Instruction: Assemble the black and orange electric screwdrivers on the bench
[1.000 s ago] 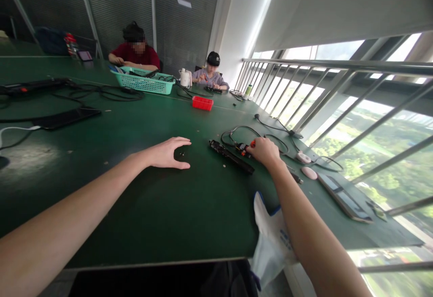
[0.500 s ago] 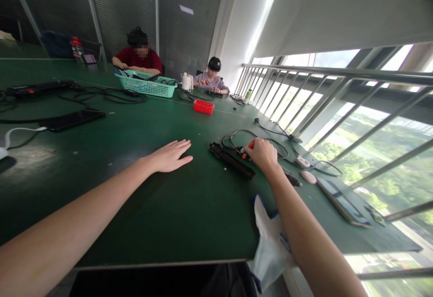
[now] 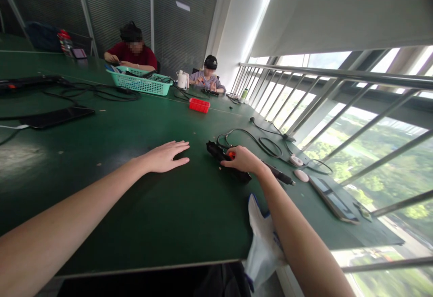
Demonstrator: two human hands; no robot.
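My left hand (image 3: 167,156) lies flat on the green table, fingers stretched out and thumb apart, holding nothing. With bent fingers my right hand (image 3: 242,159) grips a small orange part (image 3: 231,155), whose kind I cannot make out. It is over a long black casing (image 3: 215,150) that lies slantwise on the table; the hand hides the casing's middle. Just right of that hand lies a slim black tool (image 3: 280,174) with a metal tip. A black cord (image 3: 270,147) loops behind the hand. Below my right forearm a white glove (image 3: 262,238) with blue edging hangs over the table's front edge.
Further back are a red tray (image 3: 199,105) and a green basket (image 3: 140,82) with cables. Two people sit at the far side. A black tablet (image 3: 57,117) lies left. Toward the railing (image 3: 338,72) are a pink oval object (image 3: 301,175) and a phone-like slab (image 3: 333,199).
My right hand has moved left with the orange part, from beside the black casing to over it. My left hand stays flat on the table. The view has shifted slightly.
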